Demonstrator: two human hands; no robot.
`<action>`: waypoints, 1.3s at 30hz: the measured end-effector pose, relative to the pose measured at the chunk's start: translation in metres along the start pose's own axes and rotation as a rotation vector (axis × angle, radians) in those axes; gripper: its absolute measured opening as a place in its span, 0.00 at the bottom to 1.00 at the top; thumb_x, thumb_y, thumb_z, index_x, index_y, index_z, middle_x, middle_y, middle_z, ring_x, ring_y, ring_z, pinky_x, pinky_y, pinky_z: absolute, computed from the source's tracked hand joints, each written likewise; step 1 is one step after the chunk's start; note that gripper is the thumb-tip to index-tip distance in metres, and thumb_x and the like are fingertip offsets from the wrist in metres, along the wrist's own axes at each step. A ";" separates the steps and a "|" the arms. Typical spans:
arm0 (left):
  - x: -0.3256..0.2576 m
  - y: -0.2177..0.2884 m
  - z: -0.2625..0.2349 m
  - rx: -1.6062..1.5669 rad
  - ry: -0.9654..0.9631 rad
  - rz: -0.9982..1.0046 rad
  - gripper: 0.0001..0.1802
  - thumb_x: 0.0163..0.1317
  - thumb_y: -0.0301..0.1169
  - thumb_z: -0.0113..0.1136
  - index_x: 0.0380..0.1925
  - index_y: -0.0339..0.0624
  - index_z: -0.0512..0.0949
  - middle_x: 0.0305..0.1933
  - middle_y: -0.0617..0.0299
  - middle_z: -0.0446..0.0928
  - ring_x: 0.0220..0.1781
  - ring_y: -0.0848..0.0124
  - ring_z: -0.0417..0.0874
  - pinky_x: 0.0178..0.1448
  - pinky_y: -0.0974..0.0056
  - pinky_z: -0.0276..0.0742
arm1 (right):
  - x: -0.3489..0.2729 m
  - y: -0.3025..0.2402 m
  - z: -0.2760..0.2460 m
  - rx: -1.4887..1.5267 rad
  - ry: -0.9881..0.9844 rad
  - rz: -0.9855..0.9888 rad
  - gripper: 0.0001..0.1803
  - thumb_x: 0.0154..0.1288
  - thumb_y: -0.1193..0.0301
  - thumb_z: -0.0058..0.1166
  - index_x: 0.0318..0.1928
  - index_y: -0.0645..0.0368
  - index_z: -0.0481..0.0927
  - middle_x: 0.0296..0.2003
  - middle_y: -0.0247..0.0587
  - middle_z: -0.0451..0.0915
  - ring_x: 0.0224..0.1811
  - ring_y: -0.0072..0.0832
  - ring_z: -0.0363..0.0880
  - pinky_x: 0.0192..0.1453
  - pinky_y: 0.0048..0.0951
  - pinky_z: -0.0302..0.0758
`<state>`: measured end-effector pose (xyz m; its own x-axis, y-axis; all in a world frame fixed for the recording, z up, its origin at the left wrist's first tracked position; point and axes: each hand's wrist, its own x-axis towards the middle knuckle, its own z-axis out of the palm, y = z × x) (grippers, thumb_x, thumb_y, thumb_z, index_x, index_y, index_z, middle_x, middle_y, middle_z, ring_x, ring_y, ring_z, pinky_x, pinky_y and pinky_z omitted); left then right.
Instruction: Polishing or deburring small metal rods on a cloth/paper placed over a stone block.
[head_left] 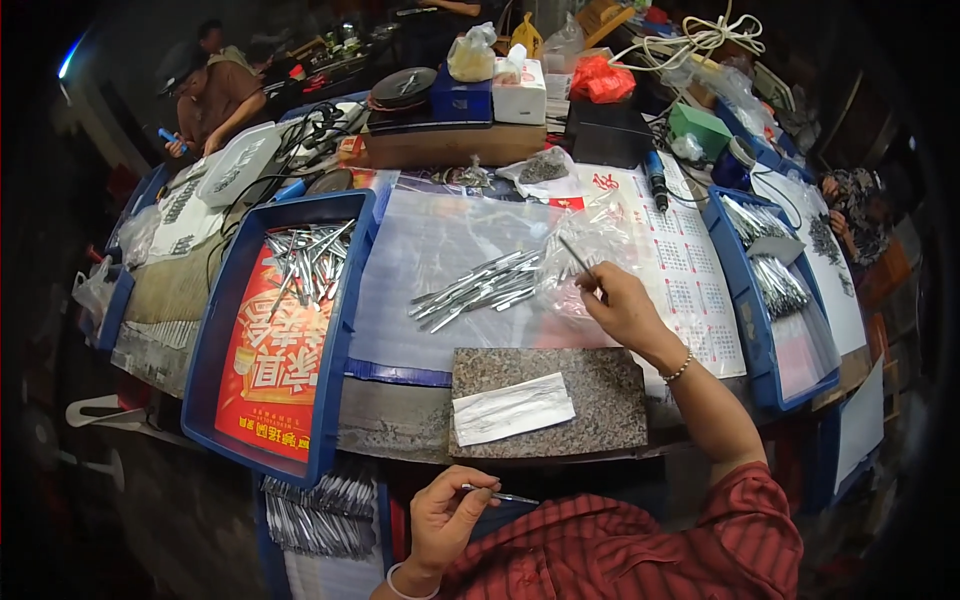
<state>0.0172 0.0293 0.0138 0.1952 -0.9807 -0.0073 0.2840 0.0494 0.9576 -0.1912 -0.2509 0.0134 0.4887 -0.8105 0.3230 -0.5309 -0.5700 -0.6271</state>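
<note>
Low and near my body, my left hand (445, 515) pinches a slim silver metal piece (505, 495) that points to the right. My right hand (622, 308) is raised over the right part of the bench, closed on a thin dark metal rod (574, 254) tilted up to the left. Left of that hand, a loose pile of shiny metal pieces (475, 290) lies on clear plastic sheeting (410, 240). Crumpled clear plastic sits beside the pile, partly behind the rod. Between my hands is a speckled stone slab (610, 400) with a folded white paper (513, 408) on it.
A blue tray (328, 400) at left holds more metal pieces on a red sheet. Another blue tray (735, 300) at right has bundled pieces. A blue-and-black power tool (657, 180), boxes and cables crowd the back. Other people work at far left and far right.
</note>
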 end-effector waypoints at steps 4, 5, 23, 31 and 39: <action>0.002 0.004 0.004 0.005 0.004 -0.002 0.07 0.65 0.18 0.57 0.42 0.30 0.79 0.41 0.54 0.78 0.40 0.72 0.82 0.45 0.70 0.81 | -0.009 -0.037 -0.024 0.133 0.030 0.137 0.10 0.63 0.77 0.54 0.45 0.64 0.78 0.29 0.43 0.81 0.23 0.21 0.74 0.28 0.26 0.70; 0.003 0.005 0.006 0.007 0.003 -0.001 0.07 0.65 0.18 0.57 0.42 0.30 0.79 0.41 0.54 0.78 0.40 0.72 0.82 0.45 0.70 0.81 | -0.018 -0.049 -0.028 0.232 0.001 0.089 0.11 0.63 0.78 0.54 0.46 0.64 0.78 0.29 0.41 0.82 0.24 0.20 0.75 0.29 0.24 0.72; 0.017 0.020 0.032 0.524 -0.114 0.130 0.02 0.58 0.20 0.61 0.32 0.35 0.79 0.33 0.54 0.80 0.31 0.65 0.82 0.36 0.67 0.76 | -0.110 -0.103 -0.015 0.799 -0.774 0.139 0.29 0.62 0.67 0.63 0.61 0.60 0.69 0.32 0.36 0.80 0.29 0.19 0.75 0.34 0.23 0.73; 0.022 -0.001 0.025 0.055 0.101 -0.079 0.04 0.67 0.22 0.57 0.41 0.33 0.77 0.32 0.66 0.77 0.31 0.81 0.78 0.37 0.76 0.74 | -0.128 -0.088 -0.009 0.935 -0.437 0.291 0.15 0.67 0.73 0.58 0.52 0.65 0.77 0.35 0.35 0.82 0.36 0.17 0.78 0.41 0.22 0.75; 0.019 -0.010 0.024 0.033 0.092 -0.055 0.07 0.69 0.25 0.56 0.43 0.32 0.77 0.36 0.63 0.79 0.32 0.79 0.80 0.38 0.75 0.76 | -0.132 -0.100 0.001 0.627 -0.394 0.076 0.11 0.60 0.77 0.60 0.44 0.62 0.81 0.29 0.43 0.81 0.28 0.32 0.81 0.30 0.28 0.74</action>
<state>-0.0049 0.0060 0.0113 0.2656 -0.9603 -0.0847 0.2654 -0.0116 0.9641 -0.2021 -0.0866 0.0321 0.7410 -0.6689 0.0585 -0.1358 -0.2346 -0.9626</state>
